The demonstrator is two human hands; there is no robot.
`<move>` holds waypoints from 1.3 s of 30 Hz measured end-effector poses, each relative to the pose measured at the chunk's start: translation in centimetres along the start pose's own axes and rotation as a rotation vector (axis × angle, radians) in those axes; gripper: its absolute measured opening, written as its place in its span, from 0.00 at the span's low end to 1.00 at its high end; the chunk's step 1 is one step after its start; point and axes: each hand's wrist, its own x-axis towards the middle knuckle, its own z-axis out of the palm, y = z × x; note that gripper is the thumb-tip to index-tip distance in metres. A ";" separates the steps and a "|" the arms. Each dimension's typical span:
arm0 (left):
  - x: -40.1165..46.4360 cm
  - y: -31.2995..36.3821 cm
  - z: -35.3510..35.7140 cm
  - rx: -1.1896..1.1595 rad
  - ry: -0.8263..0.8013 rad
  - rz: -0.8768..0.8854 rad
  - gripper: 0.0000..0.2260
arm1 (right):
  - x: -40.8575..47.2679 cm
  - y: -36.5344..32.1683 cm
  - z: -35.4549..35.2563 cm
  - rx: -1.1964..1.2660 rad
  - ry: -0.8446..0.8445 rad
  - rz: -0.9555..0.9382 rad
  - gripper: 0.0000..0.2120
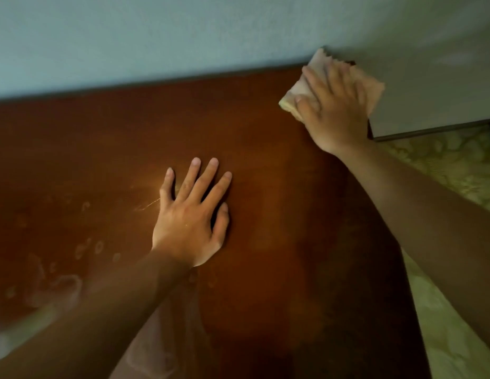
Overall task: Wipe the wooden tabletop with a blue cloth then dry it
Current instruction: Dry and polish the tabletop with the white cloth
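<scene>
The left hand (190, 214) lies flat on the reddish-brown wooden bench (265, 132), fingers straight and spread, holding nothing. Judged from its position near the middle of the surface, it serves as a brace that steadies the body during the far reach.

The right hand (334, 105) is extended to the far corner of the bench, well beyond and to the right of the left hand. Its fingers are straight and press down on a folded pale peach-and-cream cloth (315, 75); flat pressure spreads contact over the whole pad. The cloth is not blue, so this appears to be the drying cloth, though the dim light makes the colour uncertain. No blue cloth is in view.

The cloth sits against the grey-blue wall (156, 36) and a grey panel (429, 91) beside the right hand, where corner moisture collects.

Pale rings and smears (60, 283) remain left of and nearer than the left hand; that area probably still needs passes.
</scene>
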 end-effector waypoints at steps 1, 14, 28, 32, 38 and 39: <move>0.0 0.0 0.0 -0.006 0.009 -0.001 0.24 | 0.4 0.8 -0.2 -0.001 0.009 0.038 0.30; -0.1 -0.1 0.0 0.006 0.009 -0.007 0.24 | -14.2 -3.2 2.4 -0.069 -0.006 -0.026 0.29; -0.2 -0.5 0.1 -0.031 0.008 0.020 0.25 | -17.7 -9.2 3.5 0.004 0.011 -0.173 0.28; -0.3 -0.7 0.4 -0.028 0.014 0.024 0.25 | -15.6 -3.2 1.4 -0.068 -0.017 0.038 0.32; -0.2 -0.6 0.5 -0.022 0.039 0.034 0.25 | -16.6 -5.9 1.8 -0.037 0.025 0.302 0.31; -0.2 -0.6 0.5 -0.021 0.040 0.033 0.25 | -17.8 -8.4 2.7 -0.043 0.042 0.266 0.30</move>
